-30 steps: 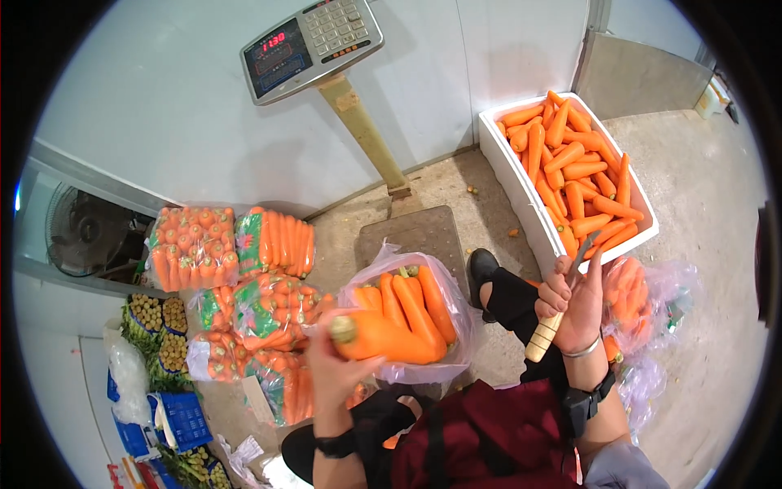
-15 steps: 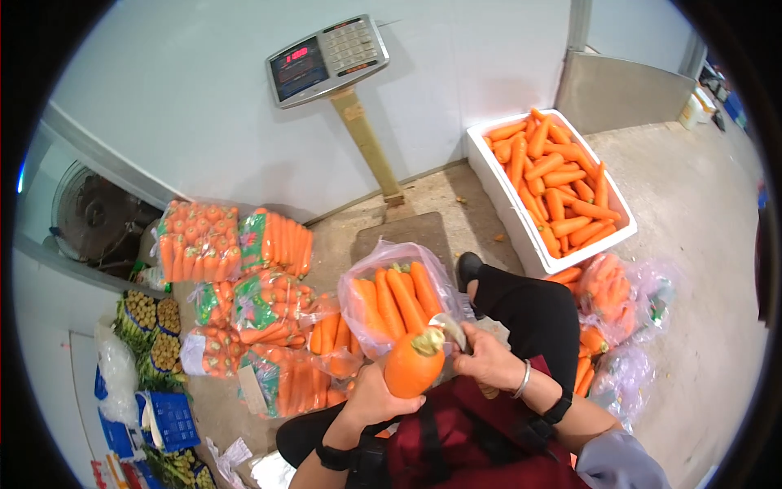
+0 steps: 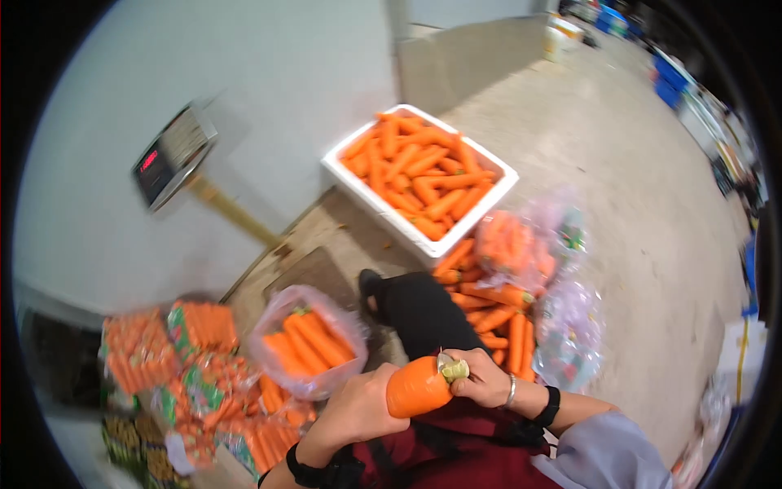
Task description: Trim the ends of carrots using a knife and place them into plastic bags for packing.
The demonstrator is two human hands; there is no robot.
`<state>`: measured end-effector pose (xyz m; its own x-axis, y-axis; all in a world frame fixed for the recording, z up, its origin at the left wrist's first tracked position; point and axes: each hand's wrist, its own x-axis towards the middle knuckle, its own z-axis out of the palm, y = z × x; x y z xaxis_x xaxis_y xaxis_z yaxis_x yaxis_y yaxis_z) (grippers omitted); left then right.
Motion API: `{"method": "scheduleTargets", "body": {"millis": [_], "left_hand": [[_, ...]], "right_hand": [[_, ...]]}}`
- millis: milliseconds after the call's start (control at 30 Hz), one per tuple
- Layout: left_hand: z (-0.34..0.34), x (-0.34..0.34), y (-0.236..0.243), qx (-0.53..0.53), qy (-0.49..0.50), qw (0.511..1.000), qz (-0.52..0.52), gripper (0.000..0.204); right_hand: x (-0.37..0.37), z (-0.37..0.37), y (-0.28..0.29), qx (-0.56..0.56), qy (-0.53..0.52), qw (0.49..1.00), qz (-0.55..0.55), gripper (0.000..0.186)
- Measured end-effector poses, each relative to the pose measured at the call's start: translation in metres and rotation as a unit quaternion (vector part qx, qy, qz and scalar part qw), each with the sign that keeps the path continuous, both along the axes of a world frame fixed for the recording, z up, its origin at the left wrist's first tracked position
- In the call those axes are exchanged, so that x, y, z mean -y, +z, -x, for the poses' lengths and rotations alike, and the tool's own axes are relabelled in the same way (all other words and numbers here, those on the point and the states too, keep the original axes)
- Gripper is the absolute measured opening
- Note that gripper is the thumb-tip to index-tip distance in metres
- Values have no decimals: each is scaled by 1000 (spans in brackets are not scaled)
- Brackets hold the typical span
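Observation:
My left hand (image 3: 357, 405) is wrapped around a thick orange carrot (image 3: 415, 389), held sideways over my lap with its crown toward the right. In my right hand (image 3: 486, 378) is a small knife (image 3: 444, 359), its handle hidden by the fingers. Only a bit of its shiny blade shows, against the carrot's crown beside the pale green stem stub. Left of my knee, an open pinkish plastic bag (image 3: 269, 319) holds several large carrots (image 3: 322, 337) and stands by the scale's platform (image 3: 314, 273).
A white foam box (image 3: 342, 178) heaped with carrots stands ahead. Loose carrots (image 3: 493, 314) and filled clear bags (image 3: 517, 244) lie right of my leg. Packed carrot bags (image 3: 204, 383) pile up at the left. A scale display (image 3: 173, 155) rises on a post by the wall.
My view has swung right, so the scale and box sit further left. The carrot has tipped from upright to sideways, and the knife has come against its crown.

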<state>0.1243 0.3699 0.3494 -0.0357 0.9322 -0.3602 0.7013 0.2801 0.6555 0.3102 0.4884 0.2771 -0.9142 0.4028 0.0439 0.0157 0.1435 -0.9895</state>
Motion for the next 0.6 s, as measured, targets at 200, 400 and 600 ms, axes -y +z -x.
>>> {"method": "scheduleTargets", "body": {"millis": [200, 400, 600], "left_hand": [[-90, -74, -14, -165, -152, 960, -166, 48], [-163, -122, -31, 103, -274, 954, 57, 48], [-128, -105, -56, 594, 9, 764, 252, 50]], "right_hand": [[21, -108, -19, -52, -258, 928, 263, 58], [33, -201, -23, -4, -418, 868, 268, 49], [-5, -184, 18, -180, -431, 779, 419, 62]]}}
